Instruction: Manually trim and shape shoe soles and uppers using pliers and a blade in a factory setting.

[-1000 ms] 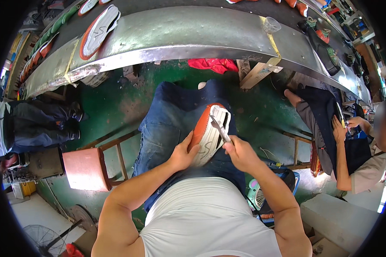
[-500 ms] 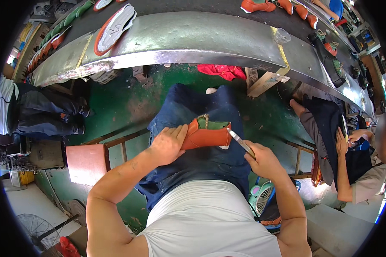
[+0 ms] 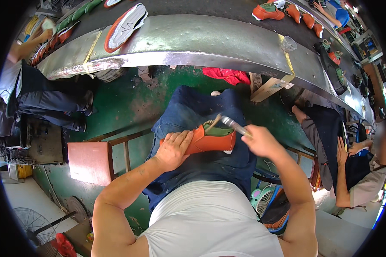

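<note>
An orange shoe (image 3: pixel 212 143) with a green lining lies sideways across my thighs. My left hand (image 3: pixel 174 150) is closed round one end of it, fingers over the top. In my right hand (image 3: pixel 260 141) is a brush (image 3: pixel 235 125) with a silver ferrule, held by its handle. The brush's head is over the shoe's opening, beside a tan cord or lace; blur hides whether they touch.
A metal-edged bench (image 3: pixel 193 36) runs across the front, bearing a grey-and-orange shoe (image 3: pixel 125 29) and a clear cup (image 3: pixel 289 43). A brown stool (image 3: pixel 90 160) stands left, a small green fan (image 3: pixel 263 199) right. Co-workers are at both sides, one with dark cloth (image 3: pixel 326 124).
My right hand has moved the brush up and inward from the shoe's right end to above its opening. The shoe has tilted slightly. At the left, a co-worker's arm now reaches to the bench.
</note>
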Action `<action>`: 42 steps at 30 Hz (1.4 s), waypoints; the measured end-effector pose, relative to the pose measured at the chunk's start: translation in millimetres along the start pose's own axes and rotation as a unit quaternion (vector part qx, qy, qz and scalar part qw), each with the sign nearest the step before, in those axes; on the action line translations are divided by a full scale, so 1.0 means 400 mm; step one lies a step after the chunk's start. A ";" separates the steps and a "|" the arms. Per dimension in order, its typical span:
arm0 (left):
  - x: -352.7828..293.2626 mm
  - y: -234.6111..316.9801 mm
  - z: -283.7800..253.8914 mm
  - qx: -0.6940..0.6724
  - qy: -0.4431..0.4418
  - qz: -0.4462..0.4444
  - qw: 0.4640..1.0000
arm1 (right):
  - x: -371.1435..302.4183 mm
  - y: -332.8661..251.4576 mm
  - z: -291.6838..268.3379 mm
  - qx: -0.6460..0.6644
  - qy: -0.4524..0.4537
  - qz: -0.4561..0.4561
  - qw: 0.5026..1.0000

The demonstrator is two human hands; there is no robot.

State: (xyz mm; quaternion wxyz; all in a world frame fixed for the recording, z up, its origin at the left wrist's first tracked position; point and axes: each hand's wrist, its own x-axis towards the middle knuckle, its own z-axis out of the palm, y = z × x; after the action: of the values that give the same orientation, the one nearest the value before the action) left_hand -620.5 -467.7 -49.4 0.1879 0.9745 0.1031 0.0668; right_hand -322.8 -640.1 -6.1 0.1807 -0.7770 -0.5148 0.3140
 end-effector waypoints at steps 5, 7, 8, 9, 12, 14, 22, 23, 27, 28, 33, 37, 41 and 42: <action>0.015 -0.011 0.002 -0.004 0.012 0.010 1.000 | -0.040 0.040 0.066 0.409 -0.112 0.238 0.874; 0.009 -0.006 -0.003 -0.003 0.004 0.009 1.000 | -0.062 0.058 0.065 0.297 -0.107 0.168 0.934; -0.001 -0.005 -0.005 0.000 -0.003 0.002 1.000 | -0.074 -0.010 0.022 0.149 -0.122 0.158 0.968; -0.008 -0.004 -0.007 0.000 -0.006 0.002 1.000 | -0.084 -0.019 0.027 0.151 -0.122 0.159 0.968; -0.005 -0.008 -0.017 0.008 -0.029 -0.021 0.999 | -0.117 -0.054 0.027 -0.097 0.056 -0.104 0.988; 0.001 -0.017 -0.031 0.000 -0.126 -0.084 0.988 | -0.103 -0.074 0.028 -0.171 0.097 -0.138 0.971; 0.004 -0.033 -0.026 -0.024 -0.118 -0.064 0.991 | 0.058 -0.163 0.064 -0.116 0.121 -0.214 0.962; 0.003 -0.035 -0.027 -0.027 -0.117 -0.064 0.991 | 0.077 -0.158 0.067 -0.115 0.122 -0.215 0.962; -0.013 -0.068 -0.025 -0.002 -0.100 -0.016 0.995 | 0.127 -0.078 0.093 -0.160 0.093 -0.148 0.972; -0.015 -0.073 -0.037 -0.032 -0.076 -0.003 0.997 | 0.133 -0.052 0.079 -0.163 0.149 -0.087 0.971; 0.053 0.007 -0.195 -0.116 -0.079 -0.006 0.990 | 0.059 0.168 0.016 -0.026 0.255 0.061 0.965; 0.155 0.074 -0.225 -0.190 0.074 0.050 0.978 | -0.070 0.174 0.056 0.339 0.112 0.199 0.913; 0.303 0.099 -0.178 -0.445 0.050 -0.114 0.887 | -0.174 0.121 0.068 0.462 0.020 0.236 0.854; 0.350 0.102 -0.177 -0.418 -0.020 -0.193 0.887 | -0.193 0.120 0.077 0.500 -0.003 0.206 0.841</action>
State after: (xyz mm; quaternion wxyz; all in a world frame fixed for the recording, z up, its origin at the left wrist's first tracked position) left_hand -489.5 -448.1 43.9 0.5894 0.7675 0.2477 0.0468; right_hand -331.7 -731.4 -34.3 0.4737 -0.6686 -0.1168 0.5612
